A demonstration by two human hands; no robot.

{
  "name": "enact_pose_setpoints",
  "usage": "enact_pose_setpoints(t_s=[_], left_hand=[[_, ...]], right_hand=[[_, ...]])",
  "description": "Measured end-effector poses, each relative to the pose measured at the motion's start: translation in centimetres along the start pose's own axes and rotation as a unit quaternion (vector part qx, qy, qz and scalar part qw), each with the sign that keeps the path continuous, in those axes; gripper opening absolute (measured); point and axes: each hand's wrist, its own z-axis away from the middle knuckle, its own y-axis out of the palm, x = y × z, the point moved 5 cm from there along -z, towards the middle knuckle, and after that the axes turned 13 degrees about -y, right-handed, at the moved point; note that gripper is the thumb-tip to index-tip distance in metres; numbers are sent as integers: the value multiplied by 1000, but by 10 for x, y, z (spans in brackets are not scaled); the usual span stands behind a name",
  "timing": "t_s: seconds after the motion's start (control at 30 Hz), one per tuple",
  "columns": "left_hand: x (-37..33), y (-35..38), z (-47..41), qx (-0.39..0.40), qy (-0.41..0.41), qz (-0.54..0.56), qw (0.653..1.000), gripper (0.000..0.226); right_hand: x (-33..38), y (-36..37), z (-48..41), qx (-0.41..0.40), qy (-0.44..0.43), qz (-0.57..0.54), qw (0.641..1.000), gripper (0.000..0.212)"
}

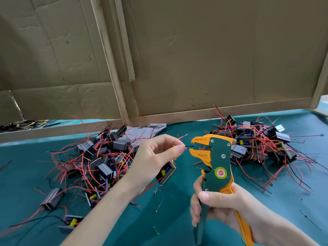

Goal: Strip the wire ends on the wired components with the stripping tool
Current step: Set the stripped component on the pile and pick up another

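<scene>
My right hand (218, 208) grips the handles of an orange and green stripping tool (215, 160), held upright with its jaws pointing left. My left hand (156, 157) pinches a black wire end (189, 146) between thumb and forefinger, its tip just at the tool's jaws. A red wire (182, 137) sticks up from the same pinch. The small black wired component (166, 173) these wires belong to hangs under my left palm.
A heap of black components with red and black wires (99, 157) lies left on the green table (177, 219). A second heap (262, 146) lies at the right. Cardboard walls (195, 59) stand behind. Bits of insulation (159, 186) scatter near the middle.
</scene>
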Motion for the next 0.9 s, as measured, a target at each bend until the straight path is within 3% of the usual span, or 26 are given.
enact_pose_setpoints(t_s=[0.37,0.5,0.9], left_hand=[[5,4,-2,34,-40,70,996,15],[5,6,-2,46,-42,44,997,4],[-6,-5,1,85,-56,-40,994,6]], right_hand=[[0,-2,1,20,-6,8,1000,21],[-2,-3,1,39,-7,9,999,25],[-2,-2,6,40,32,71,996,23]])
